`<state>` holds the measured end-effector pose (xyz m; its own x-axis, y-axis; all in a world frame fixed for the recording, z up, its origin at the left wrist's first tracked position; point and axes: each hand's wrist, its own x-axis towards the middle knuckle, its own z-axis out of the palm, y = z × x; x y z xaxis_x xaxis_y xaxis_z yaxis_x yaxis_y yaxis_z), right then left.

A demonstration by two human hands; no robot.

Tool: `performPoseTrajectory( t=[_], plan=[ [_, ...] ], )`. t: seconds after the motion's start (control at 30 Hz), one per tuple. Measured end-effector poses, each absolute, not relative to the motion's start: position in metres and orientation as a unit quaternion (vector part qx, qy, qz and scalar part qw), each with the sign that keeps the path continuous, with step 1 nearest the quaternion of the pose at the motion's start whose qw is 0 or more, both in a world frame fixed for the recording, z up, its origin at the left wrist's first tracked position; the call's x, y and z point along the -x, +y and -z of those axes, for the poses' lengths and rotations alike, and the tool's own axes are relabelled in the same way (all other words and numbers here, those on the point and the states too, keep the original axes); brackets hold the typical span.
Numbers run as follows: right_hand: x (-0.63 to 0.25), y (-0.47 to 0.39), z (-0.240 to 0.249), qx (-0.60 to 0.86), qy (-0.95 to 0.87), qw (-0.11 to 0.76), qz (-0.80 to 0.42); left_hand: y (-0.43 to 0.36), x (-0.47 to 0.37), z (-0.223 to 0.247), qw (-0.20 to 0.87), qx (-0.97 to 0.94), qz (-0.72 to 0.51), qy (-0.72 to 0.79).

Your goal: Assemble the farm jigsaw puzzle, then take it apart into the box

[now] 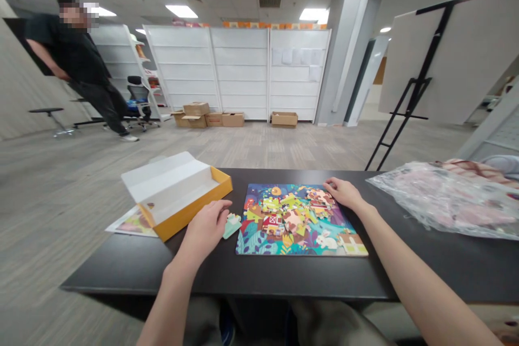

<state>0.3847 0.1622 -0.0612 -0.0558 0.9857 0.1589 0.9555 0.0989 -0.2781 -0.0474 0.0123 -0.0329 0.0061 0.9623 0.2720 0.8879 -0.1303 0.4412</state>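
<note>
A colourful jigsaw board (253,246) with a forest picture lies flat on the black table, with a heap of loose puzzle pieces (294,216) on it. By its left edge, a pale green puzzle piece (232,227) rests on the tabletop. My left hand (207,225) is beside that piece, fingers loosely bent and apart from the thumb, nothing visible in them. At the board's upper right corner, the fingertips of my right hand (343,193) rest on the edge; the fingers are slightly bent, and their undersides are hidden.
A yellow box (190,213) with its white lid raised stands left of my left hand, over a printed sheet (133,223). Clear plastic packaging (441,200) covers the table's right side. Beyond are a whiteboard stand (409,92), cardboard boxes (233,119) and a standing person (81,59).
</note>
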Motion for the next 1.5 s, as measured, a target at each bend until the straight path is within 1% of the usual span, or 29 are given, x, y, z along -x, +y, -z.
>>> performPoseTrajectory(
  t=[0.2,0.43,0.6,0.8,0.87,1.03,1.17,1.27,1.4,1.47,1.5],
  plan=[
    [-0.384,0.161,0.063,0.682,-0.713,0.156,-0.043,-0.005,0.075,0.035,0.102,-0.701,-0.257,0.657],
    [-0.384,0.162,0.064,0.688,-0.706,0.162,-0.038,-0.009,0.077,0.038,0.145,-0.717,-0.224,0.644],
    [-0.388,0.166,0.068,0.679,-0.714,0.164,-0.034,-0.011,0.078,0.034,0.104,-0.715,-0.201,0.661],
    [-0.389,0.167,0.068,0.68,-0.715,0.16,-0.038,-0.021,0.079,0.031,0.071,-0.724,-0.12,0.675],
    [-0.389,0.167,0.067,0.681,-0.714,0.16,-0.037,-0.02,0.073,0.029,0.061,-0.731,-0.115,0.67],
    [-0.39,0.167,0.068,0.68,-0.715,0.16,-0.035,-0.009,0.055,0.027,0.074,-0.766,-0.129,0.625],
    [-0.389,0.166,0.069,0.677,-0.716,0.166,-0.037,-0.004,0.048,0.027,0.075,-0.758,-0.138,0.633],
    [-0.388,0.165,0.068,0.672,-0.717,0.179,-0.041,-0.002,0.046,0.029,0.079,-0.751,-0.166,0.634],
    [-0.388,0.163,0.063,0.669,-0.712,0.208,-0.042,0.004,0.043,0.032,0.073,-0.738,-0.244,0.624],
    [-0.388,0.161,0.057,0.694,-0.676,0.248,-0.015,0.007,0.039,0.03,0.061,-0.724,-0.289,0.624],
    [-0.387,0.16,0.053,0.706,-0.649,0.283,0.006,0.008,0.036,0.029,0.056,-0.712,-0.319,0.623]
  ],
)
